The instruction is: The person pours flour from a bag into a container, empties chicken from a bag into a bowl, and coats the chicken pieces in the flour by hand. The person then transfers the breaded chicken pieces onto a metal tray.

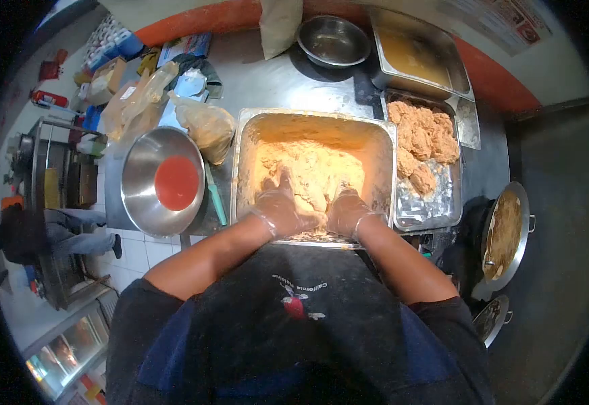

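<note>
Left hand (pixel 277 204) spread open, right hand (pixel 348 210) half-curled, its grip hidden in flour (pixel 331 158). Coated piece (pixel 313 194) between the fingers looks soft — best cupped underneath.

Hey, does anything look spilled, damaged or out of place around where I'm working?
Nothing looks broken or tipped over. The only untidy spots are the pale smears across the bare end of the tray beside the coated pieces, and the residue on the rim of the tub; both look like ordinary mess.
</note>
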`<state>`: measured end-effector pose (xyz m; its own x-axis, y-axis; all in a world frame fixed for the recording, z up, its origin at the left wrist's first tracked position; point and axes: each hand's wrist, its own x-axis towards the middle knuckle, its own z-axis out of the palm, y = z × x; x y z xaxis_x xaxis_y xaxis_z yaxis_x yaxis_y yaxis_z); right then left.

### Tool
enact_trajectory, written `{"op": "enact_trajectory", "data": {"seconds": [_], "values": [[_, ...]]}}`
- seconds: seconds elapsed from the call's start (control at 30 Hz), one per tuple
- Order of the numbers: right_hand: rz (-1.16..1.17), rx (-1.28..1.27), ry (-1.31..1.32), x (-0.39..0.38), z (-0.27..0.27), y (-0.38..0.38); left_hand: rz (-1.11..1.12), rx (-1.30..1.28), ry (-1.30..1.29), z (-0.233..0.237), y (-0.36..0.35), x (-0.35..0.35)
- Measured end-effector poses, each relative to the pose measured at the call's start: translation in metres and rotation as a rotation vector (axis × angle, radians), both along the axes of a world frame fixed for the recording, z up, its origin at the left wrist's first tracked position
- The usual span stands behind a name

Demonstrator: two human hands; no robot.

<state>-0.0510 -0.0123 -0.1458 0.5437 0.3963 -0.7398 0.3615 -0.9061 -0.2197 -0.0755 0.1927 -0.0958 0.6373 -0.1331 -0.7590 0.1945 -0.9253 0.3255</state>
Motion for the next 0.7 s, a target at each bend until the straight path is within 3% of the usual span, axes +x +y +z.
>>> {"op": "enact_trajectory", "data": {"seconds": [0.07,0.1,0.13,0.17,0.2,0.23,0.27,0.3,0.33,0.37,0.4,0.43,0.5,0.57,0.63,0.7], "values": [[-0.243,0.088,0.165,0.007,0.036,0.013,0.120,-0.113,-0.064,-0.007,0.005,0.001],[-0.234,0.086,0.161,0.005,0.031,0.012,0.227,-0.223,-0.130,-0.010,0.008,0.001],[-0.351,0.375,0.122,0.001,0.022,0.010,0.351,-0.401,-0.178,-0.008,0.011,-0.001],[-0.469,0.667,0.083,-0.006,0.014,0.008,0.356,-0.399,-0.183,-0.020,0.014,0.000],[-0.721,0.766,0.004,-0.019,0.029,0.011,0.455,-0.698,-0.226,-0.042,0.018,0.003],[-0.717,0.769,0.010,-0.012,0.042,0.010,0.553,-0.996,-0.263,-0.031,0.018,0.008],[-0.782,0.716,0.140,-0.001,0.053,0.001,0.725,-1.202,-0.068,-0.019,0.020,0.006],[-0.847,0.660,0.268,0.007,0.058,-0.011,0.731,-1.199,-0.066,-0.005,0.025,0.009],[-0.844,0.841,0.266,0.006,0.053,-0.018,0.648,-1.028,-0.058,0.004,0.030,0.013],[-0.849,0.838,0.270,0.009,0.051,-0.020,0.563,-0.859,-0.050,0.016,0.034,0.016],[-0.502,0.345,0.224,0.022,0.078,-0.009,0.382,-0.402,-0.015,0.058,0.031,0.021],[-0.145,-0.139,0.166,0.029,0.094,-0.003,0.380,-0.403,-0.016,0.057,0.027,0.021],[-0.097,-0.074,0.141,0.012,0.063,-0.005,-0.185,0.008,0.033,0.050,0.018,0.019],[-0.024,0.011,0.090,0.003,0.036,0.005,-0.225,0.038,0.077,0.030,0.014,0.013],[0.085,-0.018,0.119,0.002,0.030,0.021,-0.101,-0.057,-0.055,0.012,0.012,0.005],[0.010,0.252,0.119,0.001,0.013,0.025,-0.008,-0.200,-0.075,0.001,0.016,0.005]]}}
